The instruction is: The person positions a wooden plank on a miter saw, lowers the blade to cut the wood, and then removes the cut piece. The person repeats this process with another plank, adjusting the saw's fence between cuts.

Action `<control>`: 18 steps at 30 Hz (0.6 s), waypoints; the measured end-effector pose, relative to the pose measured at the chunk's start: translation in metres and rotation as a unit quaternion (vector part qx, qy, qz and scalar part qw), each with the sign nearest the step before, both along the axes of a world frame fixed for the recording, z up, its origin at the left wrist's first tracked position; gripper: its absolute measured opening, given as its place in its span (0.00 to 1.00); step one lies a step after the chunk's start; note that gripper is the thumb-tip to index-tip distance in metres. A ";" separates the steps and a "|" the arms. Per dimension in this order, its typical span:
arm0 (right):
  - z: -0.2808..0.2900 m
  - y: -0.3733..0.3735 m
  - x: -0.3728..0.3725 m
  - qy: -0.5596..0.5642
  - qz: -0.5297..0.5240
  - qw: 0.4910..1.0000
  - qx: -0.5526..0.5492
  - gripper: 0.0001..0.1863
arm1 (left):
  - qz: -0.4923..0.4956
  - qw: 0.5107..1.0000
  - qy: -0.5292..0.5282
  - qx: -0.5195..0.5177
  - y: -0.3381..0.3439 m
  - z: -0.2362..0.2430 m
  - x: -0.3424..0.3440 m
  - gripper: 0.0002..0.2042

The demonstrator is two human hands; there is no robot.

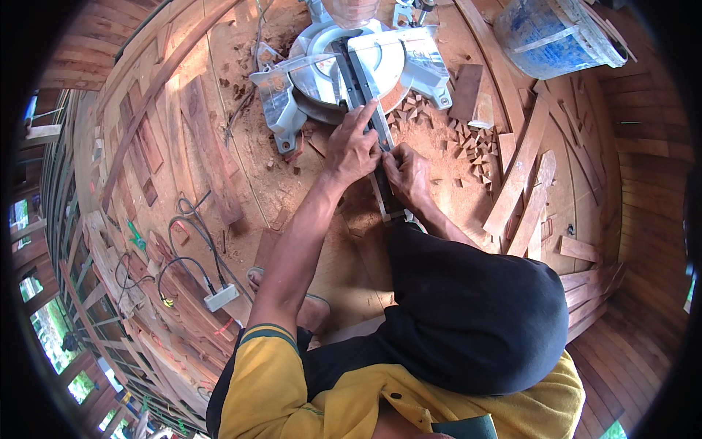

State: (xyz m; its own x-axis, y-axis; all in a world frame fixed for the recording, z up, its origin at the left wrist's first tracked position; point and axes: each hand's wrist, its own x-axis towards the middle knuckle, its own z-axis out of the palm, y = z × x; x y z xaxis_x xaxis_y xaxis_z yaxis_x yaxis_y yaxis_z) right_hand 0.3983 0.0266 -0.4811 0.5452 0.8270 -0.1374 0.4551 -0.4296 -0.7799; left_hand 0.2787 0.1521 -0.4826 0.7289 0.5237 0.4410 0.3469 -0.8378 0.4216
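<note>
A mitre saw [307, 77] with a pale round table and silver fences sits at the top of the view. From its table a long, narrow dark bar [382, 192] with pale metal edges runs toward me. My left hand [355, 145] is closed on the bar's left side, its index finger stretched along the top. Against the right edge, a little nearer to me, my right hand [406, 172] has its fingers curled in a grip. Whether a thin piece lies under my fingers is hidden.
Small wood offcuts [472, 150] and sawdust lie right of the saw. Loose boards [523, 168] are beyond them, below a blue-stained bucket [559, 44]. At left are more planks [208, 150] and a white power strip [221, 297] with cables. My dark-clad knee [475, 314] is close below my hands.
</note>
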 end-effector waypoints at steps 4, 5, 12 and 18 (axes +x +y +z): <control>-0.006 0.000 -0.003 -0.011 -0.005 0.999 0.036 0.12 | -0.036 0.997 0.054 0.035 0.005 0.004 -0.003 0.06; -0.007 0.001 -0.004 -0.012 -0.005 0.999 0.035 0.12 | -0.035 0.997 0.055 0.032 0.006 0.004 -0.003 0.06; -0.009 0.001 -0.004 -0.015 -0.011 0.999 0.034 0.13 | -0.026 0.999 0.029 -0.038 0.018 0.003 0.001 0.06; -0.003 0.001 0.000 -0.020 -0.029 0.999 -0.029 0.15 | -0.079 0.996 0.041 -0.015 0.029 0.006 -0.001 0.06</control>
